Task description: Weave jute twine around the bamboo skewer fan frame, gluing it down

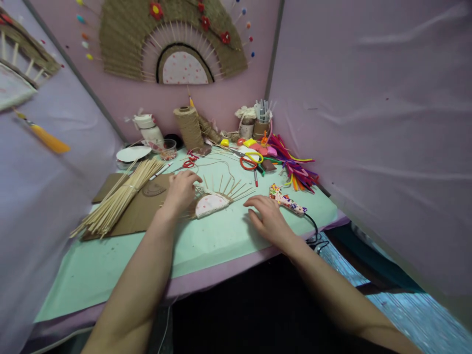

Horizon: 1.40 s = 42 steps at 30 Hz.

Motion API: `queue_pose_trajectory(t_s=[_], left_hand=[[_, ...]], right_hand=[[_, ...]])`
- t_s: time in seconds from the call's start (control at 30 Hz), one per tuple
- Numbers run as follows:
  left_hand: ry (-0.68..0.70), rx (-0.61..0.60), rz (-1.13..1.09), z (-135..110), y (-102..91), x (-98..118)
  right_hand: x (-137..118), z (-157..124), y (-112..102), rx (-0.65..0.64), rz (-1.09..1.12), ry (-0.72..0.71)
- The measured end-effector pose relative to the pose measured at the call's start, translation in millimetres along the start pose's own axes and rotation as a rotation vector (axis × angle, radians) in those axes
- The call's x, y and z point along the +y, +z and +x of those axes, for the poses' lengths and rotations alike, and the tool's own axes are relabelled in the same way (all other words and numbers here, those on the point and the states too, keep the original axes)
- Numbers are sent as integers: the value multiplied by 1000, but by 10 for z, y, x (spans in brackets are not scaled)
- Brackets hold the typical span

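While the head view took in both hands, the small stick fan (215, 202) lay between them on the green tabletop (217, 246), the straight edge of its spotted panel (210, 206) slanting slightly away toward the right, its sticks (221, 183) spreading toward the far side. The left hand (181, 191) was nearer, half-curled at the fan's left end; whether it gripped anything could not be told. The right hand (271, 218), loosely open and visibly holding nothing, hovered right of the panel, beside the glue gun (291, 202). Cardboard (143, 214) bounded the left; room lay toward the near edge.
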<state>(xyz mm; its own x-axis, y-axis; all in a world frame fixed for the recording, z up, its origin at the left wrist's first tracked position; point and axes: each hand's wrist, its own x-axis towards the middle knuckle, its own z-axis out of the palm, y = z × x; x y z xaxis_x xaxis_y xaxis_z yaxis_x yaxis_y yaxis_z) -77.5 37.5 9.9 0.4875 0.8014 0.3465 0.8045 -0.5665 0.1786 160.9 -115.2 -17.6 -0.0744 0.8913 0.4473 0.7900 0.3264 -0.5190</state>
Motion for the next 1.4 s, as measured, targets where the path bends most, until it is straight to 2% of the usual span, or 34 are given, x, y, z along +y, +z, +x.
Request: queue_pose_trajectory(t_s=[0.07, 0.13, 0.2, 0.37, 0.47, 0.63, 1.0, 1.13, 1.27, 1.4], left_hand=[[62, -19, -104, -39, 33, 119], [143, -103, -213, -82, 97, 239], [167, -137, -266, -115, 172, 329], [184, -163, -311, -124, 283, 374], [189, -202, -286, -109, 305, 336], [175, -196, -254, -97, 330, 301], [184, -198, -234, -111, 304, 328], [188, -198, -224, -110, 316, 320], [179, -203, -203, -103, 318, 311], [166, -170, -188, -99, 274, 252]], right_hand=[[-51, 99, 109, -55, 19, 16], [-75, 192, 226, -90, 38, 46], [-90, 265, 337, -98, 56, 77], [-116, 319, 489, -82, 57, 118], [-111, 296, 496, -82, 65, 103], [-79, 242, 485, 13, 73, 104], [-101, 221, 463, -8, 103, 30], [-99, 219, 465, 53, 109, 44], [-88, 213, 475, -3, 91, 32], [-75, 208, 476, 92, 80, 57]])
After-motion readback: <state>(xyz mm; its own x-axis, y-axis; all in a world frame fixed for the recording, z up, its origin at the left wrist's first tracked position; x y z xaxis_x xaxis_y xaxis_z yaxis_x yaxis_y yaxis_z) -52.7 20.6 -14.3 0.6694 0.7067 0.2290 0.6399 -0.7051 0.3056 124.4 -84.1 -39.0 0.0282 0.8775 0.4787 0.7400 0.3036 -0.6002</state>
